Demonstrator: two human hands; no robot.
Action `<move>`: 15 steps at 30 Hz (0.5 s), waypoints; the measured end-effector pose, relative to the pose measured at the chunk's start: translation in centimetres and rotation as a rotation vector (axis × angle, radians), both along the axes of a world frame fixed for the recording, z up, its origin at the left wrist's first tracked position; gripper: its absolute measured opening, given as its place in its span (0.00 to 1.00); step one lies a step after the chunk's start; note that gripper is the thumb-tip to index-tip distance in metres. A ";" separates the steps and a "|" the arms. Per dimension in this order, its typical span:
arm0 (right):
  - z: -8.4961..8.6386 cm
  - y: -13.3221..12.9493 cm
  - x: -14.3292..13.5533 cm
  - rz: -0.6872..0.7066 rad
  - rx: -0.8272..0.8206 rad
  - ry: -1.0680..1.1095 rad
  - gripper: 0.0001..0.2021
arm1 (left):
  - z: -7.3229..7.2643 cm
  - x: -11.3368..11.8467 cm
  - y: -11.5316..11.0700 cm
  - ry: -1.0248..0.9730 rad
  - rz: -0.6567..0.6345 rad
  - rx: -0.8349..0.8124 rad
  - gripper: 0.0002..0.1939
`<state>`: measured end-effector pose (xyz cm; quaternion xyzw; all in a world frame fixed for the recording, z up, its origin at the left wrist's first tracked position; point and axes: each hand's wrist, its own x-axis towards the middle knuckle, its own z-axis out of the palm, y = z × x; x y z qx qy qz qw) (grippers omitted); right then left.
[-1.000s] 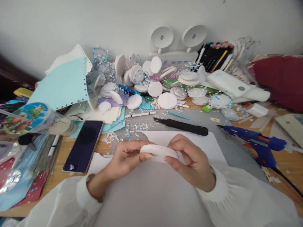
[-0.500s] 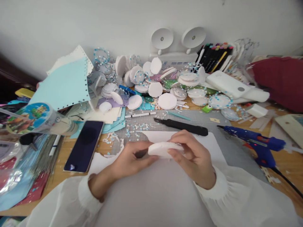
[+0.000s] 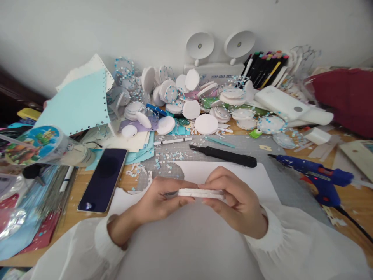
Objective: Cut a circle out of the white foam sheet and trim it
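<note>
The left hand point(image 3: 155, 201) and right hand point(image 3: 235, 202) pinch a white disc point(image 3: 200, 193), grip closed to its thickness; it seems light, fairly stiff, best held near the rim.

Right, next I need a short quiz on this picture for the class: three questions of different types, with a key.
1. Count: how many hands hold the white disc?

2. Multiple choice: which tool lies just beyond that disc?
a) scissors
b) black craft knife
c) stapler

3. True or false: the blue glue gun lies to the right of the dark-screened phone.

Key:
1. Two, the left hand and the right hand.
2. b
3. True
</note>
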<state>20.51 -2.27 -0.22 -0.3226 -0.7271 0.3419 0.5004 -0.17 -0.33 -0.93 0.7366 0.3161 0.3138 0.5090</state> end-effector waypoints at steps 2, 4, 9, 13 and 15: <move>-0.1 0.0 0.0 0.002 -0.009 0.006 0.06 | 0.0 0.0 0.0 0.000 -0.006 0.010 0.13; -0.1 -0.1 0.0 0.008 -0.020 0.005 0.06 | 0.0 0.0 0.0 -0.003 -0.012 0.021 0.13; -0.2 -0.1 0.1 0.015 -0.020 -0.004 0.06 | 0.1 0.0 -0.1 -0.016 -0.014 0.030 0.13; -0.3 -0.1 0.0 0.007 -0.012 0.000 0.06 | 0.0 -0.1 -0.1 0.012 -0.011 0.006 0.15; -0.3 -0.1 0.0 0.007 -0.009 0.000 0.06 | -0.1 -0.1 -0.1 0.015 -0.010 -0.002 0.15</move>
